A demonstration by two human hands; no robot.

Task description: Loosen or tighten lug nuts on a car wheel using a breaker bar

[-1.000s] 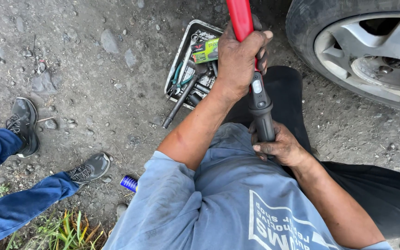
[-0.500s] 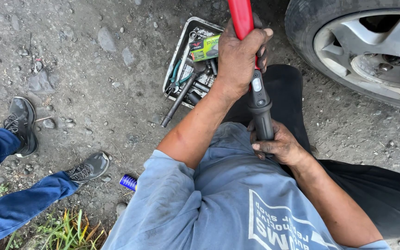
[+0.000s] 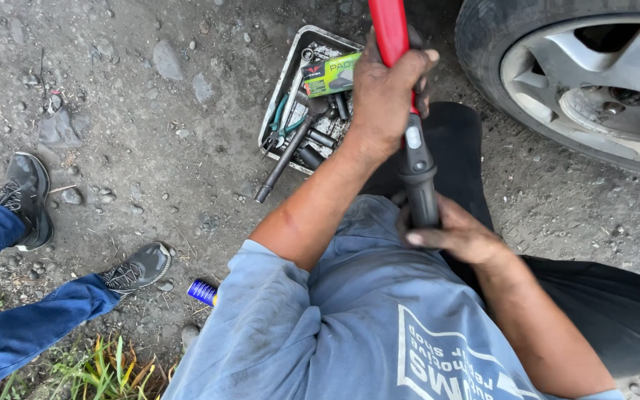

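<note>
A long tool with a red shaft [image 3: 390, 30] and a black grip [image 3: 420, 185] stands nearly upright in front of my body. My left hand [image 3: 385, 92] is wrapped around the red shaft, just above where the black part begins. Lower down, my right hand [image 3: 457, 237] closes on the end of the black grip, close to my grey shirt. The tool's upper end runs out of the top of the frame, so its head is hidden.
A metal tray [image 3: 281, 96] of sockets, pliers and a green box lies on the gravel behind my left arm. A car wheel [image 3: 594, 81] fills the top right. Another person's legs in blue jeans [image 3: 24, 326] stand at left, beside a blue can [image 3: 203, 292]. A black mat [image 3: 461, 148] lies under me.
Both hands keep the same grip on the tool. The view has shifted only slightly.
</note>
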